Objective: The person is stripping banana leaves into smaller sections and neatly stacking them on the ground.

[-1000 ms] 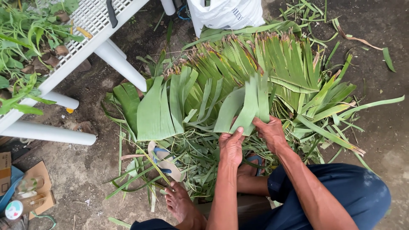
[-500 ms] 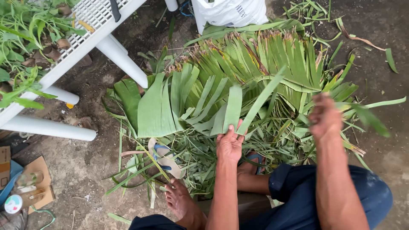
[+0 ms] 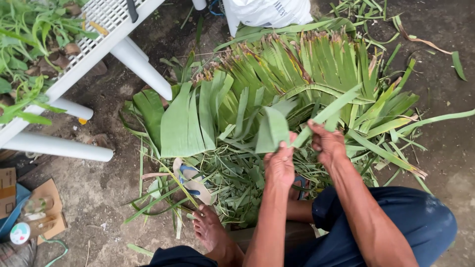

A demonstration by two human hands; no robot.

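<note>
Both forearms entered from the bottom edge and ran up toward frame center, bare, roughly parallel, right one thicker in view at lower right. Left hand (image 3: 280,165) sat just below center, back of hand up, fingers curled shut in a pinch at the top. Right hand (image 3: 327,143) sat just right of it, slightly higher, fingers closed in a grip, thumb on top. Hands were near each other, not touching.
</note>
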